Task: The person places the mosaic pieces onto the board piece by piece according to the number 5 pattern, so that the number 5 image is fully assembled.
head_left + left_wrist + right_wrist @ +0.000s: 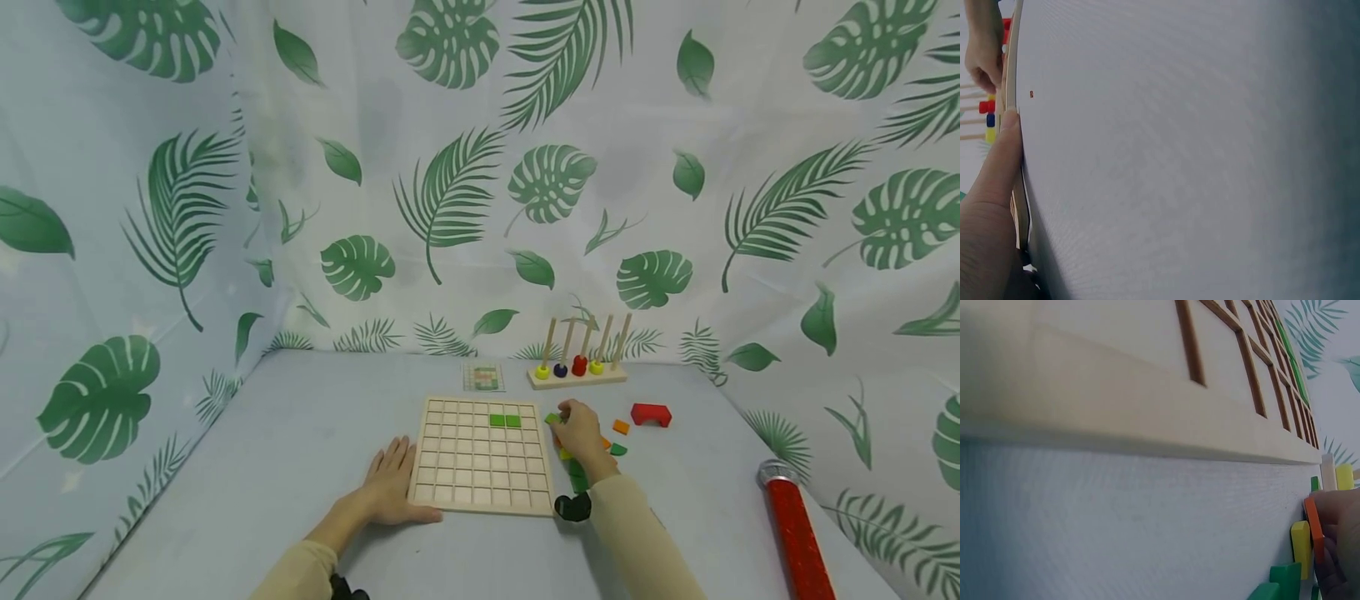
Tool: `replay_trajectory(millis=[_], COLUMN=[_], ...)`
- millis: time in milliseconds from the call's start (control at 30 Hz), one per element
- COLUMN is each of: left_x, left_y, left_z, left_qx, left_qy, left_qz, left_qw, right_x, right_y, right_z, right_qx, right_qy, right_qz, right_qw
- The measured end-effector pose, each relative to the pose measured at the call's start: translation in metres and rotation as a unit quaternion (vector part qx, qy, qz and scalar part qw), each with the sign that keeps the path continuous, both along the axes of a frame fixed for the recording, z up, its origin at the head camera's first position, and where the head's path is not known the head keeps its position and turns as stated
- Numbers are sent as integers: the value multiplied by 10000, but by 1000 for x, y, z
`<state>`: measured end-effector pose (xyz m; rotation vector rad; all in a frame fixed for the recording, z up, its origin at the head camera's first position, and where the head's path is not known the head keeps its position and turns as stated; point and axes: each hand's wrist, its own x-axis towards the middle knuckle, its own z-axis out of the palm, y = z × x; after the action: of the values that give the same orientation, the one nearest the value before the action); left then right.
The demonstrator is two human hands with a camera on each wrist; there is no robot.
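Observation:
My left hand (390, 487) lies flat at the left edge of the wooden grid board (480, 471), fingers straight. Its thumb (1005, 140) lies along the board's near edge. Two green tiles (505, 421) sit side by side in the board's grid, toward the far right. Just past the board's right edge, my right hand (581, 429) bends over a pile of colored pieces, thumb and index finger at a green tile (552, 418). In the right wrist view an orange piece (1314, 528) lies against this hand, beside a yellow piece (1300, 547) and green blocks (1282, 578).
A pegged stand (577, 379) with colored rings is at the back, near a patterned card (483, 377). To the right are a red arch block (651, 414), an orange block (621, 427) and a red tube (798, 533). Leaf-printed cloth hangs behind and at the sides.

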<state>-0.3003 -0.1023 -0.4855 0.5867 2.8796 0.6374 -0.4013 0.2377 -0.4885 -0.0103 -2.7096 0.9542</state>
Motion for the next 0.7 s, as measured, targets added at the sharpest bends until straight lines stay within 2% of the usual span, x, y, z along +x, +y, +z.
replay_trajectory(millis=[267, 500, 700], left_x=[0, -2, -2], left_y=[1, -1, 0], left_z=[-1, -3, -2], left_qx=[-23, -32, -28], left_qy=[-13, 30, 9], left_qz=[8, 8, 7], left_qw=[10000, 10000, 10000], right_x=[-1, 1, 2], right_y=[2, 7, 10], right_z=[-2, 6, 8], right_qx=[-225, -533, -517], right_qy=[-101, -387, -332], right_qz=[-129, -105, -66], right_qw=[9996, 9978, 9981])
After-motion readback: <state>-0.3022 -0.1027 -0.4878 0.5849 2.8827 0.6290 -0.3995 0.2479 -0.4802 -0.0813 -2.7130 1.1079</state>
